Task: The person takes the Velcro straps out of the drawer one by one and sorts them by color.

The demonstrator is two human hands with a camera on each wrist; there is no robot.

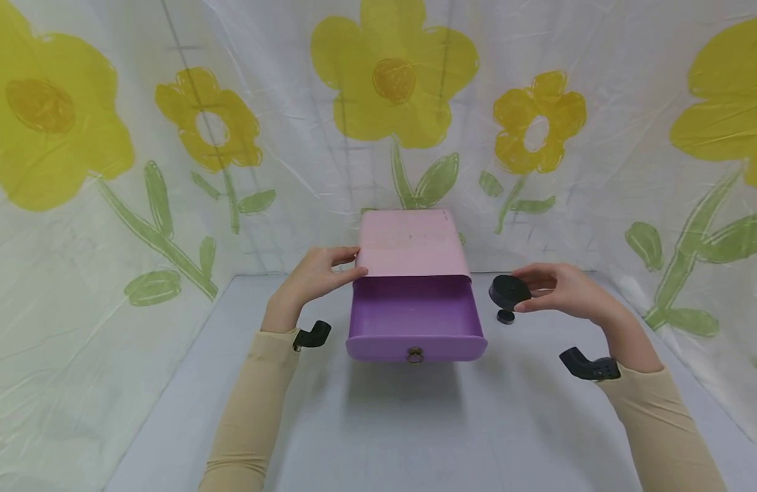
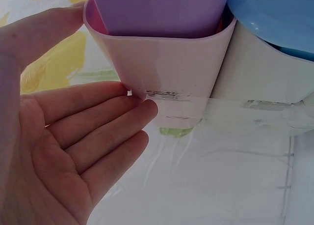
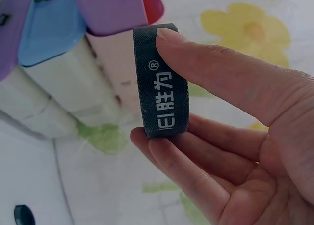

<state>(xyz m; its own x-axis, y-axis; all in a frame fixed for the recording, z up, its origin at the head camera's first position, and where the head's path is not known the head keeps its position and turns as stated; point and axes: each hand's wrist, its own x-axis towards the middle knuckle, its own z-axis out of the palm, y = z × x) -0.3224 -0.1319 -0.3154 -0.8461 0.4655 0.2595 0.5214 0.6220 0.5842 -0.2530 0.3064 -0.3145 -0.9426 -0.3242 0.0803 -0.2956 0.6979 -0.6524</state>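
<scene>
A pink cabinet (image 1: 410, 242) has its purple drawer (image 1: 416, 348) pulled out, with a small ring pull on the front. My left hand (image 1: 320, 277) touches the cabinet's left side. In the left wrist view its thumb is at the rim and the fairly straight fingers (image 2: 98, 122) lie against the side. To the right of the cabinet, my right hand (image 1: 559, 290) pinches a black roll of woven-looking tape (image 1: 510, 292) between thumb and fingers. White lettering runs along the roll's edge in the right wrist view. Just below it in the head view is a small black disc (image 1: 505, 317).
Beside the pink unit, the right wrist view shows a unit with a blue drawer (image 3: 51, 26) and another purple drawer (image 3: 11, 28); these are hidden in the head view. A white table (image 1: 409, 437) lies underneath, and a flower-printed sheet (image 1: 292, 171) hangs behind.
</scene>
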